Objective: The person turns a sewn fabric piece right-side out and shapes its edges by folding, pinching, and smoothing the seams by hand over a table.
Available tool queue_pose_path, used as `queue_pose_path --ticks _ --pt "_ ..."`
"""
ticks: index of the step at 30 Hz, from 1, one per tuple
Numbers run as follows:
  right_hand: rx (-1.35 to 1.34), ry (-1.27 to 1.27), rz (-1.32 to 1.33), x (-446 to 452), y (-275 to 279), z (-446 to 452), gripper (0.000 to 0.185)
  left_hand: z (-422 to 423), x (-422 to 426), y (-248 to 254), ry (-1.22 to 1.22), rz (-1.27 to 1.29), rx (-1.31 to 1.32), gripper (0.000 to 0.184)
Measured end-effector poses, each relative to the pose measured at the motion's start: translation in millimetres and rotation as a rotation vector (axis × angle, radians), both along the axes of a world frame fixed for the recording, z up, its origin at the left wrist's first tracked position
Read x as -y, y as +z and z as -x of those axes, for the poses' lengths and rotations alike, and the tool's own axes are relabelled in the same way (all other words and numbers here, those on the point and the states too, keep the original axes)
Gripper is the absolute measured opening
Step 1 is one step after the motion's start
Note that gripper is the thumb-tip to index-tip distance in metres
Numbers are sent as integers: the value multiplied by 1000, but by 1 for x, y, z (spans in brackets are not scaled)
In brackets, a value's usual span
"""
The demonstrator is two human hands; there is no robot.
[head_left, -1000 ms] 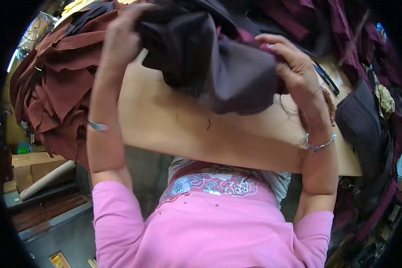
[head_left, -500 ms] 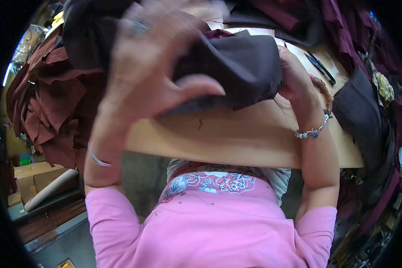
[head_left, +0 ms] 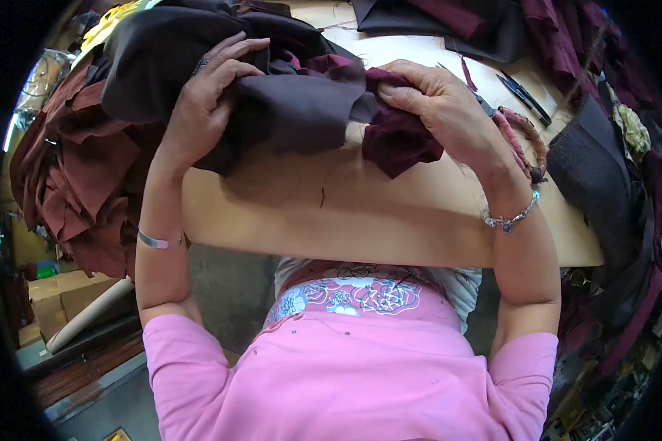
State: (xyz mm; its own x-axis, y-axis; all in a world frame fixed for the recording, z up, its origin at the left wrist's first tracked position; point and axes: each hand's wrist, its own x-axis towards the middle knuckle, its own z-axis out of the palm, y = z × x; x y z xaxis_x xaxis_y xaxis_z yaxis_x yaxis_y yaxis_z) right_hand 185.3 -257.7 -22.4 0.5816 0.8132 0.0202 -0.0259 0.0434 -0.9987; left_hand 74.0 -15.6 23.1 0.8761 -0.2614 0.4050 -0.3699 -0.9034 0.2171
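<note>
A dark grey-brown cloth (head_left: 294, 110) lies bunched over the table's far-left part. My left hand (head_left: 207, 103) is closed on its near folds, fingers curled over the fabric and a ring showing on one finger. A maroon cloth piece (head_left: 403, 140) hangs crumpled from my right hand (head_left: 438, 99), pinched between thumb and fingers beside the dark cloth's right end. Whether the maroon piece is joined to the dark cloth, I cannot tell. Just right of my right wrist lie scissors with wrapped handles (head_left: 524, 140), partly covered by my hand.
Dark thread snips (head_left: 526, 99) lie on the pale tabletop (head_left: 360, 213) at the right. Rust-brown cloth pieces (head_left: 88, 176) are heaped over the left side. A dark cloth strip (head_left: 592, 173) and maroon fabric (head_left: 566, 44) drape along the right edge. Loose threads lie near the middle.
My left hand, raised and blurred with its thumb spread before, has come down onto the dark cloth. My right hand has shifted left and now holds maroon cloth, uncovering the scissors more.
</note>
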Motion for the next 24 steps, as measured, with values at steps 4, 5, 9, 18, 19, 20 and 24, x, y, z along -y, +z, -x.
queue_pose_path --ticks 4,5,9,18,19,20,24 --pt "369 -6 106 1 8 4 17 16 13 23 -36 674 -286 39" --pt "408 -6 86 1 10 6 15 20 26 36 -21 536 -203 32" --pt "588 -78 71 -4 10 17 12 20 81 38 39 305 -68 37" --pt "358 95 279 5 15 8 19 -5 61 -11 -44 -87 -428 63" --pt "459 131 277 5 12 7 21 -2 57 -9 -76 -30 -550 64" --pt "560 167 275 4 8 6 22 -4 58 -5 -119 95 -602 65" --pt "725 96 123 0 -1 10 23 -15 75 5 -89 606 -619 66"
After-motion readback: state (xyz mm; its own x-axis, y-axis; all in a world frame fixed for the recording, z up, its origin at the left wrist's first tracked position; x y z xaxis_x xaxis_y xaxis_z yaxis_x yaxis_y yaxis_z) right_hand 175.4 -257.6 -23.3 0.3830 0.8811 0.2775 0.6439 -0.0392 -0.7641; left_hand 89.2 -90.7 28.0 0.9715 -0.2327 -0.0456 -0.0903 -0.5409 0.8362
